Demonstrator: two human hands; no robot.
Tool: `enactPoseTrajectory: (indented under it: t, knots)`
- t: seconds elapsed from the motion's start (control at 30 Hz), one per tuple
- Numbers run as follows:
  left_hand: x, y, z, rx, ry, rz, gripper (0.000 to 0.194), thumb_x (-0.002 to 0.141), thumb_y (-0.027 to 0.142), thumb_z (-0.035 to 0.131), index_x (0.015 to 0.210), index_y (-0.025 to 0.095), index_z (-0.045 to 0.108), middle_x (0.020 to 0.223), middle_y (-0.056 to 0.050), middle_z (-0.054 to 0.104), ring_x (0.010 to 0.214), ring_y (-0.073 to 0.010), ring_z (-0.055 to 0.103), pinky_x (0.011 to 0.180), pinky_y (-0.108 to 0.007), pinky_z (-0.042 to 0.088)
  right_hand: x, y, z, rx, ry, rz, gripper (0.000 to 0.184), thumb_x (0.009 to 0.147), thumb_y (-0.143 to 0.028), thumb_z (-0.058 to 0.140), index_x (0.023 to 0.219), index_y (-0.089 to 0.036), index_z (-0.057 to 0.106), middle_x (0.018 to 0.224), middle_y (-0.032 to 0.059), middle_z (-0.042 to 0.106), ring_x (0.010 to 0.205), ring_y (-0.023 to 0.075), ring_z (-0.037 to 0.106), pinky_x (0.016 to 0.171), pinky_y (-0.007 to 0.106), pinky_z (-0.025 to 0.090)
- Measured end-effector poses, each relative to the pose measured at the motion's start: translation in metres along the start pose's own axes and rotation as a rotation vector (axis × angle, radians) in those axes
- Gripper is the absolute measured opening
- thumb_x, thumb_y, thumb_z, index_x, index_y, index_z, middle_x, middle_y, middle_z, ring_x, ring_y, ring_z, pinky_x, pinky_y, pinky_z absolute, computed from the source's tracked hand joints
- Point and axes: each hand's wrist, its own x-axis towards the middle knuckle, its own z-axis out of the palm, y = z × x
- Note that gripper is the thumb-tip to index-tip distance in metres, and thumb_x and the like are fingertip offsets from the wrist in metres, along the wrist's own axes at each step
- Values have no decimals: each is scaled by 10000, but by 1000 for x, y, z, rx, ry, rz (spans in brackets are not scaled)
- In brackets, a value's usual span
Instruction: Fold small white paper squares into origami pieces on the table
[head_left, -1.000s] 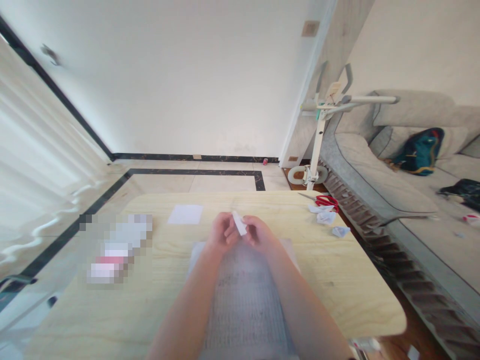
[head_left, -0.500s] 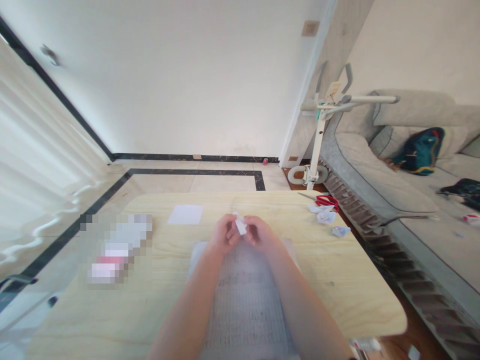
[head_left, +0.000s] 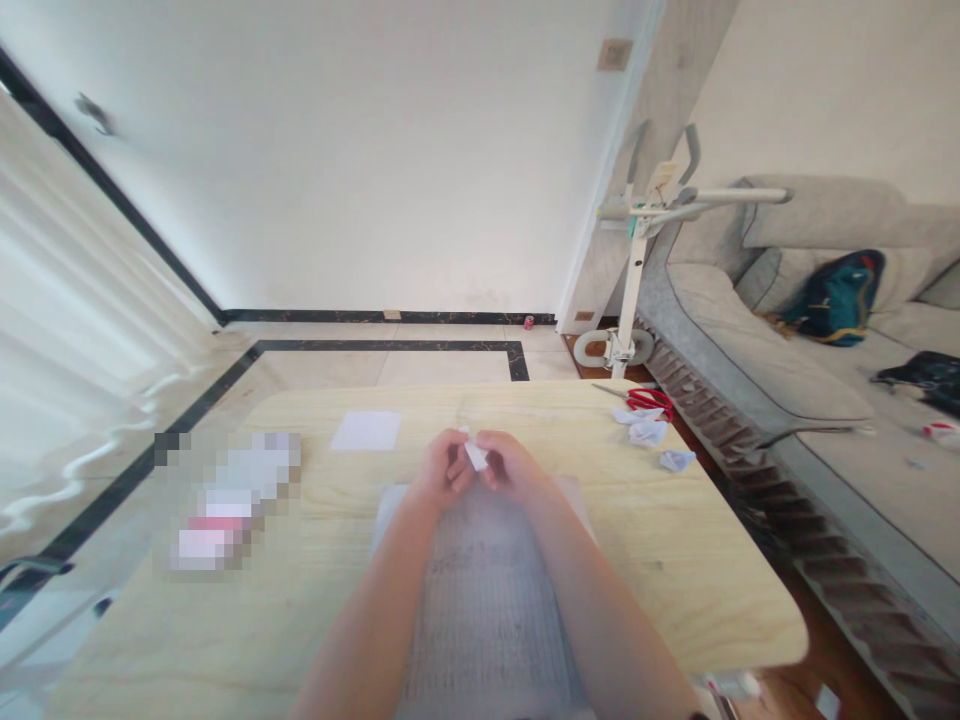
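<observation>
Between my two hands is a small folded piece of white paper (head_left: pixel 475 455), pinched by the fingers on both sides. My left hand (head_left: pixel 447 468) grips its left side, fingers curled. My right hand (head_left: pixel 508 466) closes on the right side, with thumb and fingertips against the paper. Both hands are held above the far part of a greyish, ruled and written sheet (head_left: pixel 491 600) lying on the table. A flat white paper square (head_left: pixel 366 431) rests to the left of my hands. The exact folds are too small to make out.
On the wooden table (head_left: pixel 697 560), red-handled scissors (head_left: pixel 649 402) and several crumpled paper pieces (head_left: pixel 646 432) lie at the back right. A pixelated item (head_left: pixel 232 500) is at the left. Beyond the right edge stand a grey sofa (head_left: pixel 765 350) and a white exercise frame (head_left: pixel 634 290).
The view has shifted very slightly. Both hands still pinch the folded paper in nearly the same place, with the fingers moved only a little.
</observation>
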Motion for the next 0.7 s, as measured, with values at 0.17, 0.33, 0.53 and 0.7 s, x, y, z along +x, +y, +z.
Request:
enactPoseTrajectory:
  t: [0.17,0.33,0.53,0.7]
  knots:
    - [-1,-1,3,9,6,13,397,658,247,514,317,171,325,275,62,197,211,-60,257,249,-180,139,0,-2,3,-16,-10,-25,221,721,-295,517,585,-125,554,345,-55,435,269,57,339,281,177,222]
    - [-2,-2,4,21,-23,31,391,666,249,503,316,165,352,270,60,192,207,-61,260,250,-181,135,1,1,0,-6,-20,-12,212,721,-283,508,598,-120,565,339,-55,426,264,59,324,278,179,222]
    - [0,-4,2,39,-25,39,381,697,265,482,343,165,382,272,55,207,210,-70,274,252,-188,141,0,-1,1,15,3,9,201,705,-282,513,605,-118,569,360,-48,441,288,58,344,285,168,220]
    - [0,-3,1,68,-34,52,406,703,275,492,333,167,367,273,57,209,208,-65,270,249,-189,140,-2,-5,4,6,13,13,213,714,-297,508,606,-124,571,369,-45,455,281,56,336,270,167,210]
